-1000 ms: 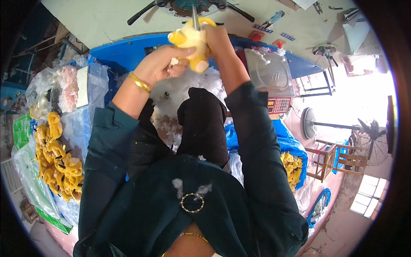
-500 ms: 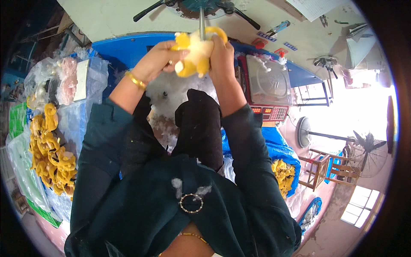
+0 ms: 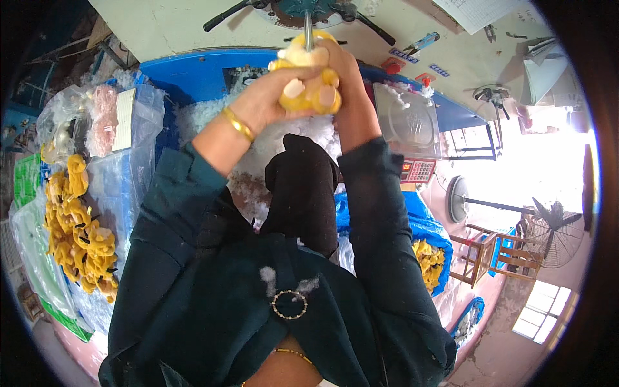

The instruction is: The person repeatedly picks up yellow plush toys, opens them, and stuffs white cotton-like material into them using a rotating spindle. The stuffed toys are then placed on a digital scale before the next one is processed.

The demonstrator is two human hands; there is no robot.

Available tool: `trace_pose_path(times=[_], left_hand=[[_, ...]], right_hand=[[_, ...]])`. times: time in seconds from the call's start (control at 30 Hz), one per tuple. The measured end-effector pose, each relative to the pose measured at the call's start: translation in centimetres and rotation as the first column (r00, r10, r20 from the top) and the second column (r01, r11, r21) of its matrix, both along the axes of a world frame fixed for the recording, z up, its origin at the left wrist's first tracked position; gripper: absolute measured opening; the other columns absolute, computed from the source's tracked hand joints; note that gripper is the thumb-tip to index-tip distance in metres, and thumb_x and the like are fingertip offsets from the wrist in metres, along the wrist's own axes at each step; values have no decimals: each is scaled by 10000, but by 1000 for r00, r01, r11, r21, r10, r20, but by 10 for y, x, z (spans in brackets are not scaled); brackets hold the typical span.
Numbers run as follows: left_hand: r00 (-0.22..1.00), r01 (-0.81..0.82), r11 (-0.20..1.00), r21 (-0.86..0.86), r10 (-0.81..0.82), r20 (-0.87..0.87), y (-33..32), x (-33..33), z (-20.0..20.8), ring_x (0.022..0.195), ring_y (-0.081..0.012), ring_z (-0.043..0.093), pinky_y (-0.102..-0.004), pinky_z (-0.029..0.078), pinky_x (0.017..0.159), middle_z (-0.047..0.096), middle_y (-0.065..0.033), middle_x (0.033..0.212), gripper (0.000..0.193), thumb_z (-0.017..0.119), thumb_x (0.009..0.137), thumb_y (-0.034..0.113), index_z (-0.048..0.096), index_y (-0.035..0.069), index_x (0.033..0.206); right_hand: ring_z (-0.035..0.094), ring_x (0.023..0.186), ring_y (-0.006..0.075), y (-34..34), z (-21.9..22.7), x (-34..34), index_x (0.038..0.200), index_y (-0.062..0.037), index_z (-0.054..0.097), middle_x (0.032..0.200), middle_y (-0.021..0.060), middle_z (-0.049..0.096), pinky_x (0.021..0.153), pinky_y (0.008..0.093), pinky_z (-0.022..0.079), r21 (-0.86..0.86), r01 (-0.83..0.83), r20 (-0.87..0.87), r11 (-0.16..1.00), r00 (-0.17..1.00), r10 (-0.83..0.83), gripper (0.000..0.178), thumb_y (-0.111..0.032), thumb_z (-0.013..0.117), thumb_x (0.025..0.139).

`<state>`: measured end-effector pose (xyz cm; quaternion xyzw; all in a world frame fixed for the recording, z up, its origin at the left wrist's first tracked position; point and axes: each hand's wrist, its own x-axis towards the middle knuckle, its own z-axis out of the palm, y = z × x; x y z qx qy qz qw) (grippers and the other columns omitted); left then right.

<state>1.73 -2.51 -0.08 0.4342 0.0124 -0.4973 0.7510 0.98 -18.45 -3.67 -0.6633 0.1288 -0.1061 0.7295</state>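
A yellow and cream plush toy [image 3: 311,90] sits on the end of a thin metal tube [image 3: 308,31], its pale-soled feet facing me. My left hand [image 3: 271,93] is closed round the toy's left side, with the thumb across its belly. On the other side my right hand [image 3: 342,61] grips the toy's upper right part close to the tube; some of its fingers are hidden behind the plush. The tube comes out of a machine fitting [image 3: 300,8] with black handles on both sides.
White fibre stuffing [image 3: 206,119] fills a blue-edged bin below my hands. Yellow plush skins [image 3: 80,238] are heaped at left; more lie in a blue bag [image 3: 429,261] at right. A red scale [image 3: 418,171], a clear lid [image 3: 406,122] and pliers [image 3: 422,42] are to the right.
The toy has turned and tilted on the tube, so its feet now face me. My left hand has moved right and round its front; my right hand has shifted slightly right and up.
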Motion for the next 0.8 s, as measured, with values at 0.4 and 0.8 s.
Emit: trace_pose_path(times=[0.4, 0.8], left_hand=[[997, -51, 997, 49, 54, -49, -6, 2, 10, 712, -177, 679, -248, 538, 433, 662, -70, 909, 355, 641, 883, 267, 556, 56, 1156], [994, 84, 993, -81, -90, -69, 23, -26, 2, 884, -202, 691, -313, 595, 703, 655, -98, 1066, 384, 658, 871, 193, 533, 29, 1195]], right_hand=[[675, 795, 214, -1, 15, -4, 960, 0, 623, 909, 136, 670, 685, 338, 557, 190, -130, 97, 973, 989, 113, 305, -248, 451, 921], [664, 898, 218, 37, 29, -48, 1117, -14, 593, 1020, 131, 656, 821, 326, 545, 371, -81, -8, 925, 996, 90, 371, -319, 468, 947]])
